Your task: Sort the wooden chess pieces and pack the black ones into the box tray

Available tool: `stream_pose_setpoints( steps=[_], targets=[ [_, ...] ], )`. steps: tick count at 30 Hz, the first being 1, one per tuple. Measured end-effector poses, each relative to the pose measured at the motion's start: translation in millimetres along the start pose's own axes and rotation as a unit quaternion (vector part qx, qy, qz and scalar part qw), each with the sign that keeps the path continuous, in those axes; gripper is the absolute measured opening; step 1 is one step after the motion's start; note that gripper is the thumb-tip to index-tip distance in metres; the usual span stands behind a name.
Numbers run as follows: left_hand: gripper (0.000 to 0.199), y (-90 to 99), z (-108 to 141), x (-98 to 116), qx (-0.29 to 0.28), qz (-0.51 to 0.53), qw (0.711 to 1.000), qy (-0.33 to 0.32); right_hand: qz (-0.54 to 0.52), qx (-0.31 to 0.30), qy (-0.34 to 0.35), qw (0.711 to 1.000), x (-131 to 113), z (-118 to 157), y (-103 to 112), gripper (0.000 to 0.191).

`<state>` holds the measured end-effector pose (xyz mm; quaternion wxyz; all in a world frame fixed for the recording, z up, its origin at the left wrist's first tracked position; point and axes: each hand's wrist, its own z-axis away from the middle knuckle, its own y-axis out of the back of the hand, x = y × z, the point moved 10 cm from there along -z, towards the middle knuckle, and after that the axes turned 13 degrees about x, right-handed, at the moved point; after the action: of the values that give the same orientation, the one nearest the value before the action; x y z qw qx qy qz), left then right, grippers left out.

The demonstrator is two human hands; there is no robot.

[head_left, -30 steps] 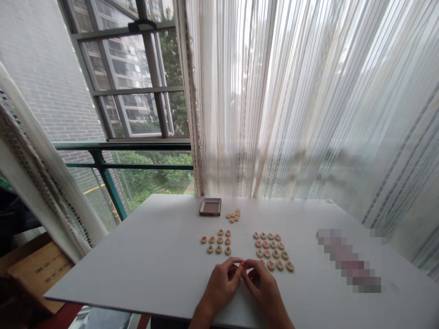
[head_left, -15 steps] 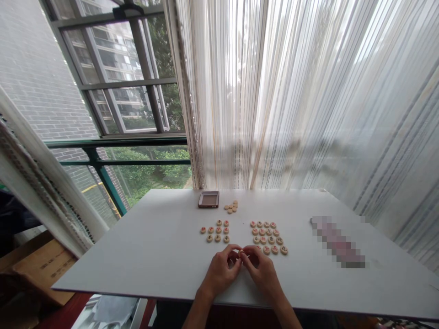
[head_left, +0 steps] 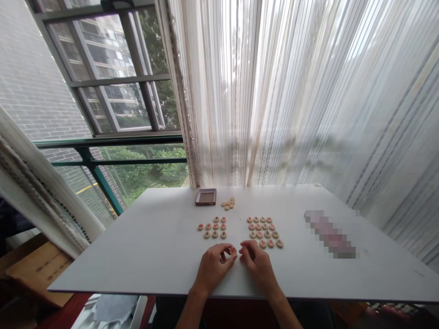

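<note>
A round wooden Chinese chess piece [head_left: 233, 251] with a red character on its face is pinched between the thumb and forefinger of my left hand [head_left: 213, 265], above the near part of the table. Just to its right is my right hand [head_left: 258, 262], its fingers curled and its thumb a little apart from the forefinger; I see nothing between them. Beyond my left hand lie several chess pieces [head_left: 215, 226] in short rows, with red or dark characters up. Past my right hand is a larger block of chess pieces [head_left: 265, 226] in rows. My right hand partly covers its near left corner.
The white table [head_left: 137, 256] carries a shallow open box [head_left: 206, 204] at the back. Beside the box is a loose cluster of blank-side-up pieces [head_left: 227, 204]. A blurred-out pinkish object [head_left: 329, 234] lies on the right. Sheer curtains [head_left: 274, 137] hang behind the table.
My hands have drawn apart: the right hand has let go of the chess piece, which stays in my left hand with its red face now showing. The view has shifted slightly.
</note>
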<state>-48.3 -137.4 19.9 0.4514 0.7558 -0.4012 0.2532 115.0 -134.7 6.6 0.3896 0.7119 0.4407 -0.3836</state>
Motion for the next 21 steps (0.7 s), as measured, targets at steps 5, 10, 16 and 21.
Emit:
stream_pose_setpoints(
  steps=[5,10,16,21],
  targets=[
    [0.026,39.3,-11.5,-12.4,0.062,-0.097,0.993,-0.025,0.017,-0.019,0.02,0.999,-4.8,4.1,-4.6,0.021],
    [0.025,45.9,-17.6,-4.5,0.094,-0.128,0.986,-0.049,0.023,-0.022,0.03,0.999,-8.3,4.2,-4.8,0.02],
    [0.023,39.2,-15.1,-9.4,0.09,-0.14,0.985,-0.042,0.028,-0.033,0.039,0.998,-7.8,4.0,-6.8,0.018],
    [0.024,52.9,-17.7,-23.6,0.093,-0.175,0.98,-0.021,0.027,-0.036,0.034,0.998,-3.3,3.6,-8.3,0.017]
  ],
)
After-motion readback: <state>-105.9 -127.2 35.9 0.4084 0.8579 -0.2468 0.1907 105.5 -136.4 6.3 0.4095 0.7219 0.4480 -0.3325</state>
